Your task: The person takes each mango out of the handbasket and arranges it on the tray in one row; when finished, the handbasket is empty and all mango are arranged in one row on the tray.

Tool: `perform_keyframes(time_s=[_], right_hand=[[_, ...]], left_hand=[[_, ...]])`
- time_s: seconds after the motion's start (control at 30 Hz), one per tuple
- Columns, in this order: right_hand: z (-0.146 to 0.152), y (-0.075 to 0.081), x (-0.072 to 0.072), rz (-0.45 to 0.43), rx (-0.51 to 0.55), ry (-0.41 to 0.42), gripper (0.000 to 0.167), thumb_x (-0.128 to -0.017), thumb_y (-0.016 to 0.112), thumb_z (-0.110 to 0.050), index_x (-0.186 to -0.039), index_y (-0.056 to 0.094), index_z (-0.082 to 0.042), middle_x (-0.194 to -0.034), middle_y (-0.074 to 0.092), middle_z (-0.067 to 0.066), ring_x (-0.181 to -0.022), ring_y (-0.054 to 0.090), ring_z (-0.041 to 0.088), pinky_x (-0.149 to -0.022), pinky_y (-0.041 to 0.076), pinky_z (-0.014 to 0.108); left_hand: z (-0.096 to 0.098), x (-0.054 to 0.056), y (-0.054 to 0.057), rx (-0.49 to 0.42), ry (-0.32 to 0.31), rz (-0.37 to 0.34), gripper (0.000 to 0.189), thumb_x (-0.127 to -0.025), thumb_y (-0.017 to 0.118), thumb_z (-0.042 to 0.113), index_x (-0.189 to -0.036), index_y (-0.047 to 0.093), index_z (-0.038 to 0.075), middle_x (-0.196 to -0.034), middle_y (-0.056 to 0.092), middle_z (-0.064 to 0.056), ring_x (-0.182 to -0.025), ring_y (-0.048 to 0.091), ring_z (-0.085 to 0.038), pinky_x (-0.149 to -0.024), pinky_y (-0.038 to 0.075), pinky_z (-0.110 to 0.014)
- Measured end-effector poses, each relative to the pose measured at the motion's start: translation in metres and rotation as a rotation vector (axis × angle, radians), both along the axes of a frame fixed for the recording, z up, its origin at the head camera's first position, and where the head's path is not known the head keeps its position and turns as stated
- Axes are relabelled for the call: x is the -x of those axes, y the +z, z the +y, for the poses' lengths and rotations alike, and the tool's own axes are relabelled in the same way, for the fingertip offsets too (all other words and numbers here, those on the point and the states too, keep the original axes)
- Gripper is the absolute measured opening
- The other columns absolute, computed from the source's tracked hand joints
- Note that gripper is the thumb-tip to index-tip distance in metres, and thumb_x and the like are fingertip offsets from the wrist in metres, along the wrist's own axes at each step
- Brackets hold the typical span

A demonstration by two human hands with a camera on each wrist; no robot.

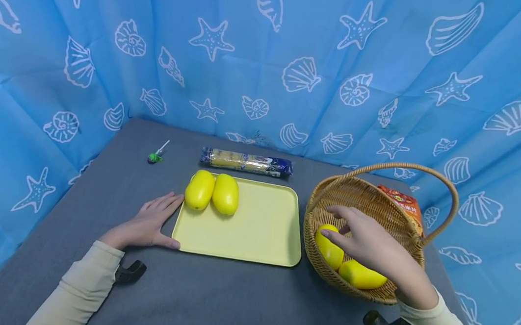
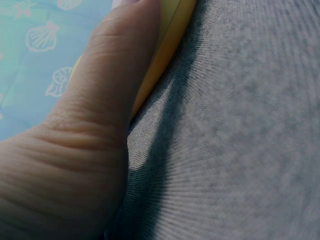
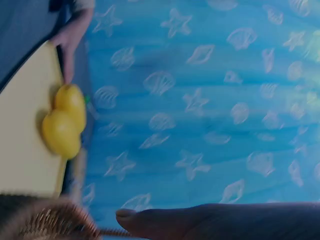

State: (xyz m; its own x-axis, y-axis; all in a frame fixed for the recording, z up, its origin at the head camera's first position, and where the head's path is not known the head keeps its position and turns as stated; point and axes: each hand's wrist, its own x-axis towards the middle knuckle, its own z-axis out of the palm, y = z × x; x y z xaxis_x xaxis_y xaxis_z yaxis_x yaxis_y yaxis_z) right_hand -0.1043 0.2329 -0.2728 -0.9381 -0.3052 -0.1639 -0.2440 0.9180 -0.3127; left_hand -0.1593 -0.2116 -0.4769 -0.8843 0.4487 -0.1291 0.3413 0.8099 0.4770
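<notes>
A pale yellow tray (image 1: 264, 221) lies on the grey table, with two yellow mangoes (image 1: 225, 195) side by side at its back left corner. My left hand (image 1: 148, 223) rests at the tray's left side, fingers extended and thumb touching the front left corner. In the left wrist view the thumb (image 2: 110, 65) lies along the tray's edge. A wicker basket (image 1: 409, 227) on the right contains two more mangoes (image 1: 362, 276). Over its opening hovers my right hand (image 1: 367, 237), thumb and fingers apart, near the rear mango (image 1: 329, 247); whether they touch cannot be told.
Behind the tray lies a long clear-and-blue packet (image 1: 247, 162). A green lollipop (image 1: 155, 157) is at the back left. Partly hidden behind the basket's right side stands a red snack bag (image 1: 404, 204). Blue seashell-print curtains (image 1: 256, 74) hang along the table's back and sides.
</notes>
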Motion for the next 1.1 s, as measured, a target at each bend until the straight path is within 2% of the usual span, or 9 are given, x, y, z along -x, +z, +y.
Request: perform_keyframes(time_s=[0.1, 0.27, 0.47, 0.77, 0.9, 1.1], right_hand=[[0.009, -0.004, 0.011, -0.058, 0.004, 0.04, 0.052, -0.093, 0.061, -0.036, -0.132, 0.052, -0.003, -0.126, 0.058, 0.019, -0.094, 0.065, 0.024, -0.074, 0.055, 0.039], [0.023, -0.016, 0.026, -0.152, -0.042, 0.074, 0.051, -0.091, 0.064, -0.033, -0.129, 0.053, -0.001, -0.122, 0.06, 0.022, -0.107, 0.06, 0.037, -0.084, 0.051, 0.049], [0.033, -0.031, 0.036, -0.285, -0.076, 0.09, 0.056, -0.088, 0.068, -0.033, -0.13, 0.052, 0.0, -0.122, 0.06, 0.021, -0.11, 0.057, 0.039, -0.087, 0.049, 0.052], [0.035, -0.044, 0.042, -0.356, -0.114, 0.05, 0.064, -0.083, 0.073, -0.038, -0.13, 0.051, -0.001, -0.116, 0.062, 0.017, -0.104, 0.059, 0.032, -0.084, 0.05, 0.049], [0.035, -0.047, 0.043, -0.362, -0.115, 0.036, 0.067, -0.081, 0.075, -0.038, -0.131, 0.05, 0.0, -0.114, 0.062, 0.017, -0.101, 0.06, 0.03, -0.082, 0.05, 0.048], [0.034, -0.048, 0.043, -0.359, -0.113, 0.05, 0.072, -0.079, 0.076, -0.039, -0.131, 0.049, 0.003, -0.1, 0.062, 0.008, -0.089, 0.057, 0.022, -0.074, 0.049, 0.039]], left_hand=[[0.0, 0.0, 0.0, 0.004, 0.005, -0.004, 0.128, -0.063, 0.062, 0.082, -0.154, 0.012, 0.007, -0.158, 0.016, -0.018, -0.144, 0.01, -0.04, -0.109, 0.01, -0.062], [0.0, 0.001, -0.001, 0.008, 0.013, -0.003, 0.128, -0.062, 0.061, 0.083, -0.154, 0.013, 0.008, -0.158, 0.017, -0.018, -0.145, 0.01, -0.04, -0.109, 0.011, -0.061], [0.0, 0.0, -0.002, 0.003, 0.01, -0.008, 0.129, -0.062, 0.06, 0.084, -0.154, 0.013, 0.007, -0.158, 0.018, -0.018, -0.145, 0.01, -0.039, -0.109, 0.011, -0.061], [0.0, -0.001, 0.0, 0.0, 0.009, -0.009, 0.129, -0.062, 0.062, 0.083, -0.154, 0.013, 0.006, -0.158, 0.018, -0.019, -0.144, 0.01, -0.04, -0.109, 0.011, -0.061], [0.0, 0.0, -0.001, 0.001, 0.009, -0.007, 0.129, -0.062, 0.062, 0.083, -0.154, 0.013, 0.006, -0.157, 0.018, -0.019, -0.144, 0.01, -0.04, -0.109, 0.01, -0.061], [-0.001, 0.0, -0.002, 0.005, -0.003, 0.023, 0.128, -0.063, 0.064, 0.08, -0.154, 0.012, 0.007, -0.158, 0.018, -0.019, -0.144, 0.011, -0.04, -0.11, 0.011, -0.061]])
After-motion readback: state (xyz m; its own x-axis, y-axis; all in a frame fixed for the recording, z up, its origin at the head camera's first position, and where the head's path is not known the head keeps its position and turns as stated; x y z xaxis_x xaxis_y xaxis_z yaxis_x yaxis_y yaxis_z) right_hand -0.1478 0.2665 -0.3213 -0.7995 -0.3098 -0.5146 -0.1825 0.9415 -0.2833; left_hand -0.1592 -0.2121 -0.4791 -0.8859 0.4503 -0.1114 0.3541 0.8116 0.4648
